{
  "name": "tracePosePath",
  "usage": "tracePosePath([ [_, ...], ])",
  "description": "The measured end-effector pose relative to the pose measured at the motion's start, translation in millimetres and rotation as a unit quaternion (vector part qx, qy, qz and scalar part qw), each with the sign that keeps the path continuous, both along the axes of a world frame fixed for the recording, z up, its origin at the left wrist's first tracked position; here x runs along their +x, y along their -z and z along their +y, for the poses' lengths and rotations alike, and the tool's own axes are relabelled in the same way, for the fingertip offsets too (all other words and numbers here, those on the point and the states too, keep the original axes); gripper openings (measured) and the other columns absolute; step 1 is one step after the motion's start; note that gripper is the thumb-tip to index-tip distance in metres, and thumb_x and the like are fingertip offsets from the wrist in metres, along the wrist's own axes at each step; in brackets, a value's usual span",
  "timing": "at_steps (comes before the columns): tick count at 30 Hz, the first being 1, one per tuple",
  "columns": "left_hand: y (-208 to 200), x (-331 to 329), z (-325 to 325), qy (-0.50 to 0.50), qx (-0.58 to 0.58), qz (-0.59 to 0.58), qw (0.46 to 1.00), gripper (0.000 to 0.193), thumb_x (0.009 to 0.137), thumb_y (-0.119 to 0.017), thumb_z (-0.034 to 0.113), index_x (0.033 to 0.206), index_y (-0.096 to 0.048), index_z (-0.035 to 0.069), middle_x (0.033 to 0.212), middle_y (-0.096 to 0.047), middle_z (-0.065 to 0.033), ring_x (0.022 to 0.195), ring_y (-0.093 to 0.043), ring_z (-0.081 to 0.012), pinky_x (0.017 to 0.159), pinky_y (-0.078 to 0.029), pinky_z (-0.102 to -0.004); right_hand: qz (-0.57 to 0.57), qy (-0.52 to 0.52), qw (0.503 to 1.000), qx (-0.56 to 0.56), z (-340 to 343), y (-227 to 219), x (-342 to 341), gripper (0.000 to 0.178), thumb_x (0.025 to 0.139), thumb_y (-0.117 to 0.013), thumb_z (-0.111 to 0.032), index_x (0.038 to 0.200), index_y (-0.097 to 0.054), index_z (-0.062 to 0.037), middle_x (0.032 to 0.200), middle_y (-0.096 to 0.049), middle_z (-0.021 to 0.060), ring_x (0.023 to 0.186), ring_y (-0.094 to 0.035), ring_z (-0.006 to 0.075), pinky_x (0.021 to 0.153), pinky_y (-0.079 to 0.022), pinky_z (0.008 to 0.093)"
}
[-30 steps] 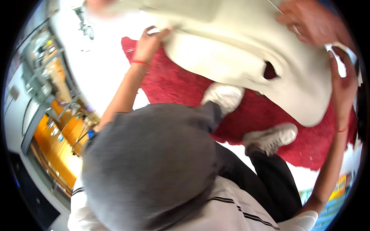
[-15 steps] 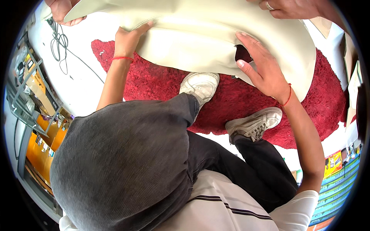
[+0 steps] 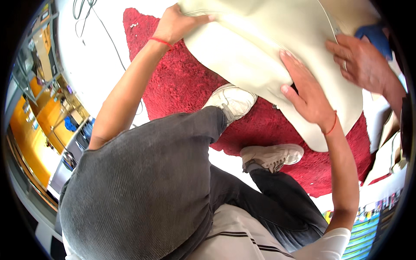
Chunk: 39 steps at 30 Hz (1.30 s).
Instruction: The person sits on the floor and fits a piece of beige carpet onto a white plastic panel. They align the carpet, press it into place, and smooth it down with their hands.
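panel (image 3: 260, 56): my left hand (image 3: 175, 26) gripped its edge; right hand (image 3: 305, 93) lay flat, open on top. best kept level, clear of the co-worker's hand (image 3: 362, 63).

Left hand (image 3: 175, 24) grips edge of large cream moulded panel (image 3: 260, 47); right hand (image 3: 305, 93) flat on panel; shaggy red rug (image 3: 182, 82) below hands.

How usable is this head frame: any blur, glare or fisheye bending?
Head view: sharp on the left hand and right hand on the cream panel; white floor glares, nearly blown out; shelving bends toward the rim.
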<state>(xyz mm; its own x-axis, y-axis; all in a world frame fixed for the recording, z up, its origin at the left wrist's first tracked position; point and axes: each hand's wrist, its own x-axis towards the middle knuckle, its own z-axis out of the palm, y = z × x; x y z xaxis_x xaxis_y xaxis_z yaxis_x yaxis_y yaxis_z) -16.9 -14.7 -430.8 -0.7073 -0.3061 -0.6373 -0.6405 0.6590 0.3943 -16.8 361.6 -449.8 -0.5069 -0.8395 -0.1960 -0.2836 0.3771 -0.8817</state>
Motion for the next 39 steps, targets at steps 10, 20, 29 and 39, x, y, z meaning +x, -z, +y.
tracePosePath([
  [10, -5.6, 40.6, 2.3, -0.331, 0.186, 0.166, 0.91, 0.037, 0.091, -0.08, 0.019, 0.119, -0.071, -0.004, 0.099, -0.075, -0.0074, 0.086, -0.068, -0.0103, 0.075, -0.055, -0.0241, 0.047, -0.072, 0.995, 0.043, -128.9, 12.4, -28.7, 0.078, 0.104, -0.054, -0.046, 0.151, -0.038, 0.0138, 0.155, -0.043, 0.0328, 0.15, -0.036, 0.0421, 0.125, -0.029, 0.0446],
  [20, 25.2, 48.1, -9.2, -0.318, 0.179, 0.197, 0.91, 0.06, 0.082, -0.084, 0.022, 0.132, -0.065, -0.008, 0.124, -0.072, -0.0224, 0.106, -0.073, -0.0229, 0.092, -0.058, -0.0344, 0.035, -0.079, 0.994, 0.066, -147.8, 5.7, -24.1, 0.078, 0.104, -0.055, -0.047, 0.151, -0.038, 0.013, 0.156, -0.041, 0.034, 0.152, -0.033, 0.0429, 0.125, -0.028, 0.0441],
  [29, 17.6, 28.1, -9.6, -0.217, 0.103, 0.143, 0.96, 0.048, 0.08, -0.082, 0.029, 0.114, -0.075, -0.003, 0.101, -0.078, -0.0158, 0.088, -0.076, -0.022, 0.083, -0.06, -0.0338, 0.047, -0.084, 0.994, 0.053, -161.4, 20.1, -28.5, 0.085, 0.1, -0.06, -0.051, 0.152, -0.037, 0.0122, 0.158, -0.038, 0.0341, 0.153, -0.03, 0.0432, 0.126, -0.026, 0.0451],
  [39, 15.8, 5.5, -7.5, -0.08, -0.021, 0.06, 0.995, 0.051, 0.078, -0.082, 0.038, 0.108, -0.076, -0.003, 0.096, -0.078, -0.017, 0.085, -0.075, -0.0251, 0.082, -0.059, -0.0374, 0.107, -0.048, 0.993, -0.007, -160.4, 29.0, -30.2, 0.083, 0.096, -0.066, -0.05, 0.148, -0.044, 0.0099, 0.152, -0.048, 0.0315, 0.147, -0.04, 0.0446, 0.122, -0.033, 0.048],
])
